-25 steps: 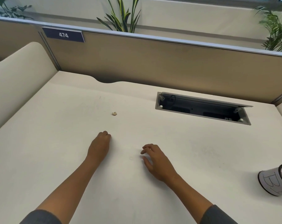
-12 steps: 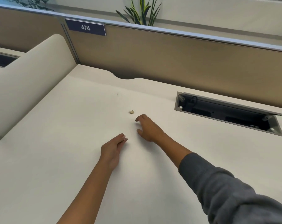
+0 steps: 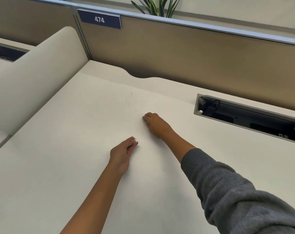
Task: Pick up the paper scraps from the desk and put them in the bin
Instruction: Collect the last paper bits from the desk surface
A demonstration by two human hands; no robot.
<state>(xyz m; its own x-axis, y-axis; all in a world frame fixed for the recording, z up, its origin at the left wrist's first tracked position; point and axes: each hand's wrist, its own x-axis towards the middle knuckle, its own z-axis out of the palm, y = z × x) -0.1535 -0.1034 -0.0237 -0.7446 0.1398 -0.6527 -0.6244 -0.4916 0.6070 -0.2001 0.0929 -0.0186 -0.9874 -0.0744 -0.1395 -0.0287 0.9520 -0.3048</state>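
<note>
Both bare hands are over the cream tabletop, near its middle. The right hand reaches further toward the far edge, its fingers curled down and touching the surface; if a paper scrap is under them, it is hidden, so I cannot tell whether they grip anything. The grey sleeve of this arm comes in from the near right corner. The left hand lies closer to the near edge, a little left of the right hand and apart from it. Its thumb and fingers are brought together, and something small and pale shows at the tips, but it is too small to say if it is paper or a nail. No loose scrap is visible on the tabletop, and the bin is not in view. An open cable tray is sunk in the tabletop near the far right edge. A brown partition stands along the far edge, with a dark sign reading 474 and a plant behind it.
</note>
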